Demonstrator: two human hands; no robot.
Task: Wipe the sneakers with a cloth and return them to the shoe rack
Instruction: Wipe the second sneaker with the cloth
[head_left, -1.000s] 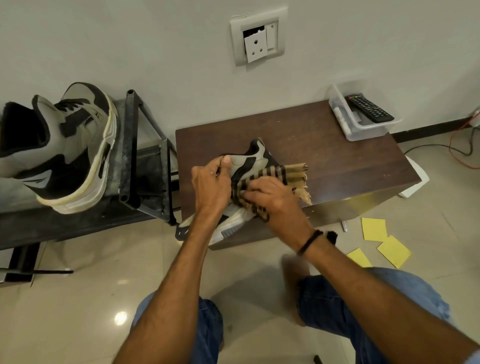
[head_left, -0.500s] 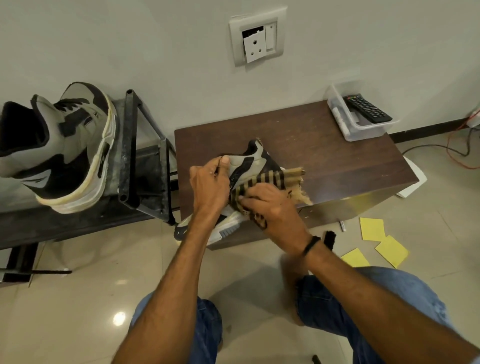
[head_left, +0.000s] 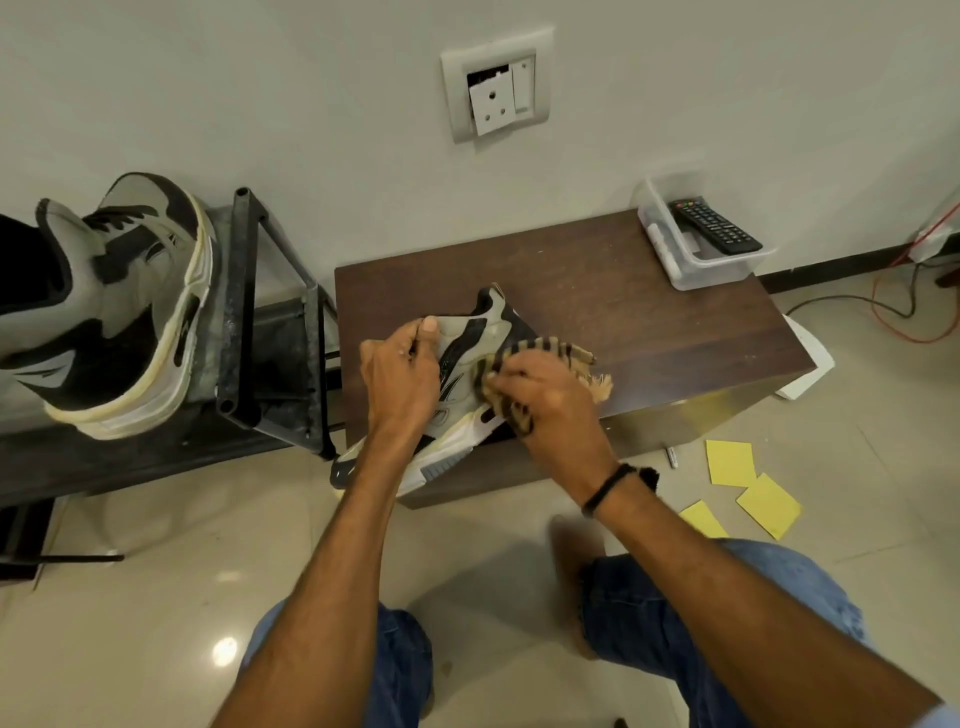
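Our left hand (head_left: 400, 384) curls round the collar of the sneaker (head_left: 467, 338), thumb on its grey side, and holds it tilted at the near edge of the brown table (head_left: 649, 322), with the toe hanging off toward seven o'clock. At three o'clock of it, our right hand (head_left: 545, 400) bunches the striped cloth (head_left: 550, 347) and presses it on the sneaker's side. The shoe rack (head_left: 270, 332) stands at nine o'clock of the table and bears the second sneaker (head_left: 119, 312). At the table's one o'clock corner, a clear box (head_left: 696, 275) holds a remote (head_left: 714, 226).
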